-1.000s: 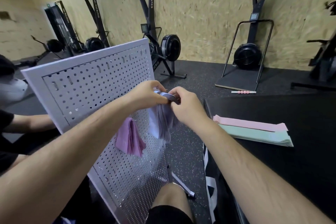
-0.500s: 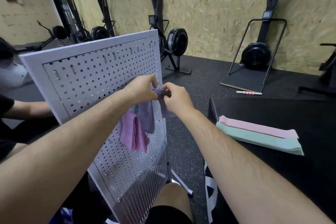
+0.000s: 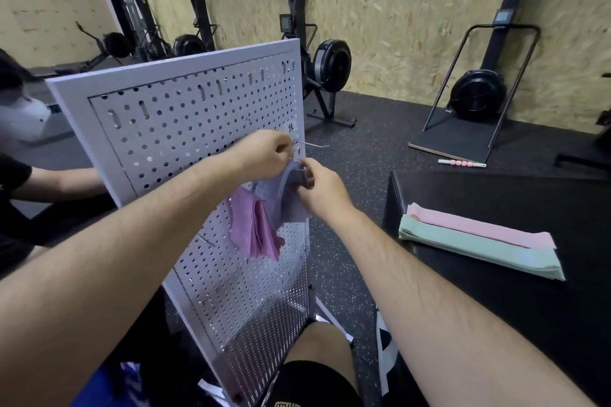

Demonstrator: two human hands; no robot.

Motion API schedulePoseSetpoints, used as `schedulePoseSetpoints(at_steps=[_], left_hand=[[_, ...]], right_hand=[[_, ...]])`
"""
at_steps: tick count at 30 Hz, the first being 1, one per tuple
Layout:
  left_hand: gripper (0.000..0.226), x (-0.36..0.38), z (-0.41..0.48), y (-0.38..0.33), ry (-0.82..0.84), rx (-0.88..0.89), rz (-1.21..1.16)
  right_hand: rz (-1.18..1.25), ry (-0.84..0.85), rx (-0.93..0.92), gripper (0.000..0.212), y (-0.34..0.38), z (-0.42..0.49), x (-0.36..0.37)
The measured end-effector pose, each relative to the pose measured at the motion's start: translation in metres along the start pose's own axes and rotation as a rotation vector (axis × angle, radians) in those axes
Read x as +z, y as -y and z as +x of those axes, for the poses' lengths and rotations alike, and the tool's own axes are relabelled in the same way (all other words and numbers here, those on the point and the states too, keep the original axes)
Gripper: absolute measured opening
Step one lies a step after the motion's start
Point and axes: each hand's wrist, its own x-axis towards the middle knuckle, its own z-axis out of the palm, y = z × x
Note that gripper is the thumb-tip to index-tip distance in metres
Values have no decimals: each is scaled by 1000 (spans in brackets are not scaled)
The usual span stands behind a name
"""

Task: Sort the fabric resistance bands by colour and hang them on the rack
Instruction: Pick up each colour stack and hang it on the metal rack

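1. Head view, edges and clearance: the pegboard rack [image 3: 185,129] stands upright on the floor [image 3: 357,149]. Its right edge is at the hands. A strip of open floor separates that edge from the left edge of the black worktop [image 3: 529,324].
2. The left hand [image 3: 264,155] has its fingers curled at the root of a wire hook [image 3: 314,144], which projects rightward past the rack's edge. Whether the fingers pinch the hook or fabric cannot be told.
3. The right hand [image 3: 322,188] pinches the top fold of the grey-lilac band [image 3: 281,198]. The band drapes against the rack face just below the hook and touches the mauve bands [image 3: 254,228] that hang to its left.
4. The pink band [image 3: 479,226] and the mint-green bands [image 3: 479,249] lie flat and touching near the worktop's left edge, well apart from the rack.
5. Materials: the rack is white sheet metal with a flat frame, perforated with round holes and short slots. The bands are soft woven loops, limp where hung and flat where stacked. The floor is speckled black rubber and the worktop is matt black.
6. Surroundings: a pink-beaded stick [image 3: 463,163] lies on the floor, and a second person's arm [image 3: 59,180] is behind the rack.
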Motion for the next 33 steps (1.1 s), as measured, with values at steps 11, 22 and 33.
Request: schedulePoseSetpoints(at_steps=[11,22,33], left_hand=[[39,22,-22,-55,-90,243,285],[52,175,-7,-196,-17,480,-32],[62,350,-20,-285,87,464,-177]], right_hand=[[-289,-141,-142,55,-9,-50,-55],[-589,-258,161,56,-144,-148,-154],[-661,-609,593,41,-281,-230,-159]])
